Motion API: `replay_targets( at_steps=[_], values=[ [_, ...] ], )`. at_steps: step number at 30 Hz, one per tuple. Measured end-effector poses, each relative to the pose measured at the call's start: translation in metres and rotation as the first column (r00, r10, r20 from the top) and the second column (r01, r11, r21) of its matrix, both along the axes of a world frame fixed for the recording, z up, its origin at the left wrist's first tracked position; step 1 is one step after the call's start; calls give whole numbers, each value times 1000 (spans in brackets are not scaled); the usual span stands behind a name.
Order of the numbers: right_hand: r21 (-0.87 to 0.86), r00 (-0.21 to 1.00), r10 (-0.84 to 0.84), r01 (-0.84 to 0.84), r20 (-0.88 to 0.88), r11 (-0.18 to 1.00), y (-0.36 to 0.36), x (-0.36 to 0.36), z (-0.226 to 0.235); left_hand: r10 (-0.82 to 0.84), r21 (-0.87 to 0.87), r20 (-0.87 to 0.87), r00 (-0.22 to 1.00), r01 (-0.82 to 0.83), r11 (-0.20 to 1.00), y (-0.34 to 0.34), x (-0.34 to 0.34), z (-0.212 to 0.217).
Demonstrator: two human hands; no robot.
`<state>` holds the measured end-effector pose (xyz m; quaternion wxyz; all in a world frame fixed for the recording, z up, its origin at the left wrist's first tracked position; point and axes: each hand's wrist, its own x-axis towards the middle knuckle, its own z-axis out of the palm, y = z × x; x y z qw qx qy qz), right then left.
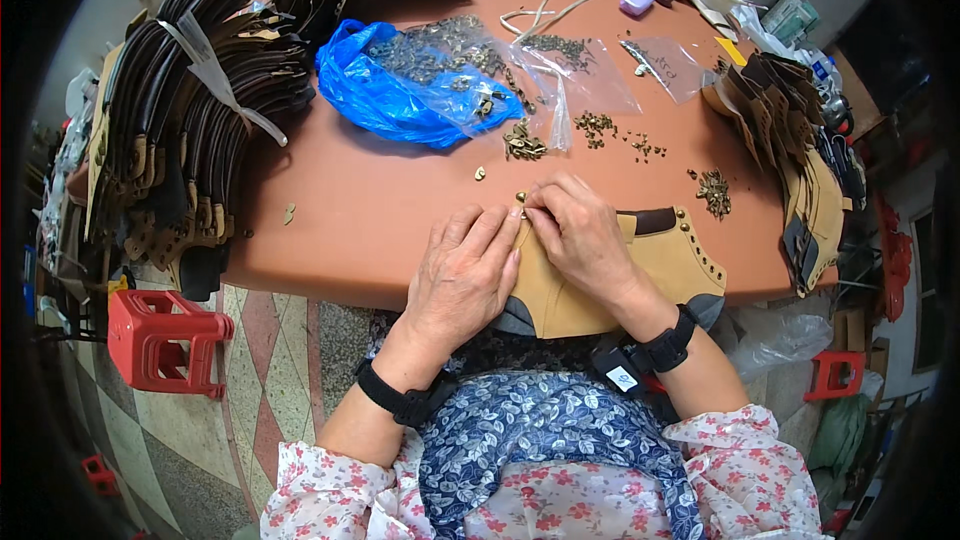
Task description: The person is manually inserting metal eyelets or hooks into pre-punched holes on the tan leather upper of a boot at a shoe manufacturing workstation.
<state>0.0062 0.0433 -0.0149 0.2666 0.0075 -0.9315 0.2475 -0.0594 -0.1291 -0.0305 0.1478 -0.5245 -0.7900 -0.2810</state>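
A tan leather shoe upper (575, 290) with dark grey corners and a dark brown strip lies at the table's near edge. Brass studs (685, 225) and punched holes run along its right side. My left hand (465, 265) is closed on the piece's left edge, fingers together, thumb tucked by the leather. My right hand (580, 235) makes a pinch at the upper left corner; its fingertips hide most of what they hold. Just beyond them shows a round brass stud (521, 197). A loose brass fitting (480, 173) lies a little farther off.
A blue plastic bag (370, 110) of metal fittings sits beyond my hands, with small brass piles (524, 142) (714, 194) nearby. Tied stacks of dark leather pieces (190, 110) rise at the left; tan pieces (800, 170) stand at the right. A red stool (165, 340) is at lower left.
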Motion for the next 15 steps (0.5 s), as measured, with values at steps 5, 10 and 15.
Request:
replay_targets(
  at_steps=[5, 10, 15],
  values=[
    [-49, 1000, -8, 8, -12, 999, 1, 1, -3, 4, 2, -21, 1000, -4, 1000, -1, 0, 1],
    [17, 999, 11, -10, -35, 1000, 1, 3, -1, 11, 12, -28, 1000, -10, 1000, 0, 0, -2],
    [100, 999, 20, -15, -50, 995, -1, 2, 0, 10, 3, -34, 999, -10, 1000, 0, 0, -1]
  ],
)
